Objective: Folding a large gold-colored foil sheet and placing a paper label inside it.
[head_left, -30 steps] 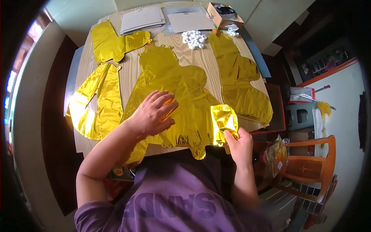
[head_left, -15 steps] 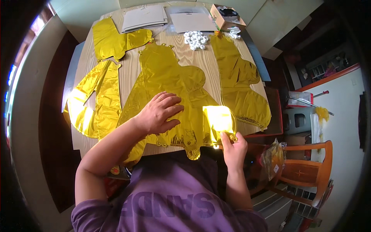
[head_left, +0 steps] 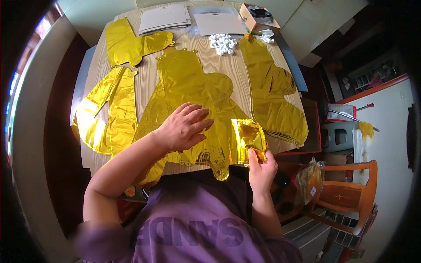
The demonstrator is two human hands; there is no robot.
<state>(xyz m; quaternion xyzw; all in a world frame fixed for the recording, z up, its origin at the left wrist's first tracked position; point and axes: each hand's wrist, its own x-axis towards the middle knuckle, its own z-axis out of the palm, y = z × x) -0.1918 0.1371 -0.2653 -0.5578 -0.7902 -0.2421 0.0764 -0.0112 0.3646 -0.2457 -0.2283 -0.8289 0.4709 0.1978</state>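
Note:
A large, flat gold foil balloon (head_left: 184, 76) lies in front of me over the near half of the table. On its middle rests my left hand (head_left: 184, 128), fingers outstretched and a ring on one of them. My right hand (head_left: 262, 172) pinches the lower right corner of a shiny folded-over section of this foil between thumb and fingers, near the table's front edge. More uninflated gold balloons surround it: an A-like one (head_left: 120, 109) at left, an angular one (head_left: 125, 46) at the far left, and a lobed one (head_left: 267, 79) at right.
White plastic bits (head_left: 222, 44) form a pile toward the back of the wooden table (head_left: 219, 65). Behind them are grey card sheets (head_left: 164, 19), a pale card (head_left: 219, 24) and a cardboard box (head_left: 250, 19). A wooden chair (head_left: 340, 193) stands at right, with a clear plastic packet (head_left: 309, 182).
The folded foil section has tilted, so its bright glare has shrunk and creases show. My right hand has moved slightly left; my left hand has shifted a little to the right.

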